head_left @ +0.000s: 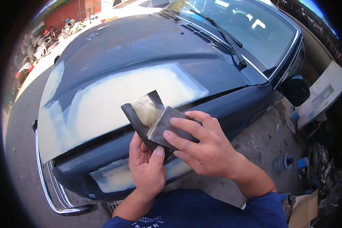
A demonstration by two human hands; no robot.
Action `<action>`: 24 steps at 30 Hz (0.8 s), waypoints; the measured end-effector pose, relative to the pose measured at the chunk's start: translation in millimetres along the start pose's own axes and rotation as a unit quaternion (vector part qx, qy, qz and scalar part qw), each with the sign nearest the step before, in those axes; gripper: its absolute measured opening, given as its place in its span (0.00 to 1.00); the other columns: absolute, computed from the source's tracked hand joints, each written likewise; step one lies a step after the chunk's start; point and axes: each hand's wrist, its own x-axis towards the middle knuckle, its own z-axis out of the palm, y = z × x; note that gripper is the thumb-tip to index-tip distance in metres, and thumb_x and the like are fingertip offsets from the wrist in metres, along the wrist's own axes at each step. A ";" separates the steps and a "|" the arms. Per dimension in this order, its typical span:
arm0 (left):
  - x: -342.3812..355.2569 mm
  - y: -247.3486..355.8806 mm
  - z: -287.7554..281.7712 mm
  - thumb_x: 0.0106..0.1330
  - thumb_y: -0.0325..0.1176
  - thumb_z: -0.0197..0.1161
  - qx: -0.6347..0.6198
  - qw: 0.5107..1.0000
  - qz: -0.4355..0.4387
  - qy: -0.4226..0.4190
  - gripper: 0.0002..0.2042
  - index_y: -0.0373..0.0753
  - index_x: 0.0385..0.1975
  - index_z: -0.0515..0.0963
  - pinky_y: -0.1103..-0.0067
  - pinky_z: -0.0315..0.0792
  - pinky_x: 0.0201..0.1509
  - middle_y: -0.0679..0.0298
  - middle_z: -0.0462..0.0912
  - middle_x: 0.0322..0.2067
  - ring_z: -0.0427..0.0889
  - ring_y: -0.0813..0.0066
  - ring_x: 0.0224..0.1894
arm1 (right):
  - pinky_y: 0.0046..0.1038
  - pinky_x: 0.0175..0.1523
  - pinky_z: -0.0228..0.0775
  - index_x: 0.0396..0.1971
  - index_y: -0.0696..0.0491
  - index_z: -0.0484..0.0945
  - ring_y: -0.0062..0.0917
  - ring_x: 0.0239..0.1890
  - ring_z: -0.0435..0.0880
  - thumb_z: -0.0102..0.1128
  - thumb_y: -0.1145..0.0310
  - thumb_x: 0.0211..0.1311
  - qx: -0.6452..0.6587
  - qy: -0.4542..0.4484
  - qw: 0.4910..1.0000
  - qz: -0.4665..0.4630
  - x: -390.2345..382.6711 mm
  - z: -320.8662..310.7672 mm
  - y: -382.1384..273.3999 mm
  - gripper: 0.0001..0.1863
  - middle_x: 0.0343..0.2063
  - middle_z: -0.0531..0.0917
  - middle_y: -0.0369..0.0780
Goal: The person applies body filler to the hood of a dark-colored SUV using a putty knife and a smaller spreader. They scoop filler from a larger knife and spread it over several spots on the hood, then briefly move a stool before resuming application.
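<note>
My left hand grips a dark flat plate from below, thumb on its lower part. A lump of beige paste sits on that plate. In my right hand is a dark square spreader, its pale-crusted edge laid against the plate beside the paste, my fingers spread across its face. Both hands are over the front side of a dark car, in front of its hood, which carries broad cream filler patches. Another pale patch marks the fender, partly hidden behind my hands.
A chrome bumper bar runs down the left; the side mirror juts out at right. Beside the car are a pale panel, buckets and cardboard. Piled tires and clutter lie at the far left.
</note>
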 end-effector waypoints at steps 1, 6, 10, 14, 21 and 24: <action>-0.1 0.5 -4.3 0.64 0.17 0.47 0.006 1.000 0.000 -0.004 0.26 0.30 0.63 0.54 0.73 0.62 0.63 0.51 0.67 0.58 0.70 0.69 0.58 | 0.37 0.51 0.62 0.46 0.47 0.79 0.40 0.53 0.68 0.65 0.67 0.47 0.008 -0.020 1.000 0.006 -1.5 -1.1 3.6 0.21 0.53 0.73 0.39; -11.7 -1.4 -38.1 0.61 0.16 0.47 0.103 0.981 0.166 0.013 0.28 0.33 0.64 0.53 0.66 0.60 0.66 0.51 0.68 0.57 0.69 0.63 0.60 | 0.42 0.57 0.60 0.53 0.50 0.73 0.42 0.55 0.67 0.58 0.66 0.57 -0.020 -0.070 0.993 0.088 9.6 -24.5 43.9 0.22 0.57 0.70 0.41; -22.0 -3.9 -77.4 0.56 0.17 0.51 0.039 0.996 0.078 0.020 0.29 0.32 0.62 0.58 0.68 0.61 0.65 0.52 0.71 0.55 0.70 0.63 0.59 | 0.36 0.65 0.54 0.59 0.51 0.69 0.41 0.57 0.65 0.51 0.65 0.63 -0.097 -0.155 0.960 0.210 45.2 -32.9 94.6 0.23 0.60 0.68 0.41; -37.4 -7.8 -103.2 0.55 0.18 0.53 0.026 0.998 0.028 0.046 0.28 0.31 0.60 0.60 0.69 0.60 0.65 0.52 0.72 0.55 0.71 0.65 0.59 | 0.37 0.66 0.54 0.61 0.49 0.68 0.42 0.60 0.63 0.45 0.58 0.65 -0.132 -0.304 0.903 0.272 108.9 -25.7 122.4 0.25 0.61 0.68 0.41; -42.0 -7.1 -110.7 0.59 0.20 0.55 0.057 0.997 -0.008 0.046 0.22 0.28 0.54 0.62 0.74 0.64 0.61 0.50 0.75 0.50 0.75 0.67 0.53 | 0.33 0.67 0.52 0.61 0.52 0.68 0.38 0.64 0.64 0.43 0.57 0.62 -0.126 -0.440 0.847 0.269 175.6 9.7 143.9 0.28 0.61 0.68 0.42; -43.7 -7.9 -112.8 0.60 0.21 0.56 0.056 0.998 -0.015 0.039 0.21 0.28 0.53 0.62 0.72 0.65 0.60 0.49 0.75 0.50 0.76 0.66 0.53 | 0.32 0.68 0.51 0.61 0.53 0.68 0.37 0.65 0.63 0.44 0.57 0.61 -0.124 -0.456 0.840 0.266 189.3 20.6 148.5 0.28 0.62 0.68 0.43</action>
